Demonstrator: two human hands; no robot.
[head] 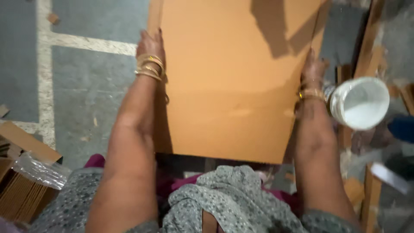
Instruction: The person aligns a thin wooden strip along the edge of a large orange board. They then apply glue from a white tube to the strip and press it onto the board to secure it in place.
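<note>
A large flat brown cardboard sheet [228,77] fills the middle of the view, reaching from the top edge down to my lap. My left hand [151,45], gold bangles on its wrist, grips the sheet's left edge. On the opposite edge my right hand [312,67] holds the sheet, also with a bangle at the wrist. Both forearms run down toward my grey patterned clothing [228,198].
A white plastic tub [362,103] with white paste stands just right of my right wrist. Cardboard strips [371,47] lie at the right. A stack of corrugated cardboard [19,194] under clear plastic sits at the lower left. The floor [86,86] is grey with pale painted lines.
</note>
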